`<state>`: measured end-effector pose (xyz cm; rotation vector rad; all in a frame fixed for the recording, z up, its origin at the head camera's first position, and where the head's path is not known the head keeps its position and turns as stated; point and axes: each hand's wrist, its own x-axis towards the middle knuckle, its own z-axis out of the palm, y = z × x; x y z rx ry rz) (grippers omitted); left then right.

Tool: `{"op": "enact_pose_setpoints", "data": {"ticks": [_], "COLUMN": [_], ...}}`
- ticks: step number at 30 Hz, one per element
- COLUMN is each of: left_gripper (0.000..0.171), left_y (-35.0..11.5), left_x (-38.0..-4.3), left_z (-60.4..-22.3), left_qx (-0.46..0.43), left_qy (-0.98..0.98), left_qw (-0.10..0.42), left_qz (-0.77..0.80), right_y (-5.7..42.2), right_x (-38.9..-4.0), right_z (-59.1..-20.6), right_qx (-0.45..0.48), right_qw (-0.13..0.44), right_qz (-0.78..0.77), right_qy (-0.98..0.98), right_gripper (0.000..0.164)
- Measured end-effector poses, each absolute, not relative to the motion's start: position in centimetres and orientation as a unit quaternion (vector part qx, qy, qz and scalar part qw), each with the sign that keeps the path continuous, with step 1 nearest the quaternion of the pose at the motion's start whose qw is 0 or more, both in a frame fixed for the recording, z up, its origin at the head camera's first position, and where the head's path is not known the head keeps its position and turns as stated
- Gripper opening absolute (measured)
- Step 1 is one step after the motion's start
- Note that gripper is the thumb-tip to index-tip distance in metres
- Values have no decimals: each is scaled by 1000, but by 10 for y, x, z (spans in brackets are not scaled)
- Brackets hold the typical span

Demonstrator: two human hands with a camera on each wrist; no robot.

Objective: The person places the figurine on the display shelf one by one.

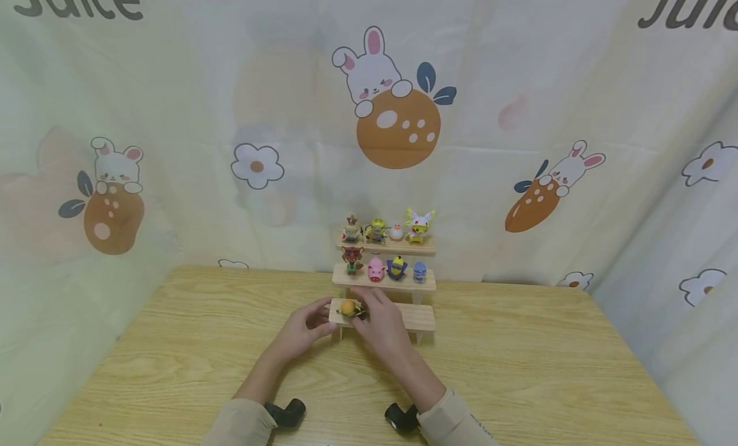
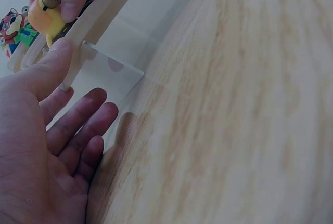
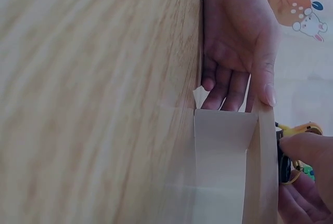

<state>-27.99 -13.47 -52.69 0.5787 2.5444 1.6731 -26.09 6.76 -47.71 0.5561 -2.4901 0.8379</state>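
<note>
A yellow minion figurine (image 1: 348, 307) with round goggles is at the left end of the bottom board of a three-tier wooden display shelf (image 1: 418, 316). My right hand (image 1: 382, 321) pinches this figurine between thumb and fingers, seen closely in the right wrist view. At the board's left end is my left hand (image 1: 302, 330). Its thumb (image 2: 54, 68) touches the front corner and the index finger lies on the other side, gripping the end. The remaining left fingers hang loosely below the board, beside a clear support (image 2: 112, 65).
On the middle tier stand a red fox figurine (image 1: 352, 260), a pink pig (image 1: 376, 270) and other small figures. Several more, including a white-eared yellow figure (image 1: 419, 226), line the top tier. Behind the wooden table (image 1: 519, 356) hangs a printed curtain (image 1: 311, 100).
</note>
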Motion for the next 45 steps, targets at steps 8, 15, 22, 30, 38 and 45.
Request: {"op": "enact_pose_setpoints", "data": {"ticks": [8,15,22,30,38,45], "left_gripper": [62,62,61,59,57,58], "left_y": [-135,-134,-133,-131,-128,-132], "left_x": [-280,-279,-280,-272,-262,-276], "left_z": [-528,-525,-524,-511,-491,-518], "left_qx": [180,184,180,187,188,190], "left_qy": [819,821,827,825,829,831], "left_qw": [28,28,26,27,32,21], "left_qz": [543,540,532,533,525,522], "right_y": [67,68,71,71,72,72], "right_x": [-263,-263,-265,-264,-264,-259], "right_z": [-480,-478,-476,-474,-473,-468], "right_qx": [204,196,165,169,170,181], "right_qw": [232,227,206,196,172,187], "right_qz": [311,339,335,334,344,318], "right_qy": [-899,-892,-904,-906,-907,-912], "right_gripper": [38,32,33,36,40,45]}}
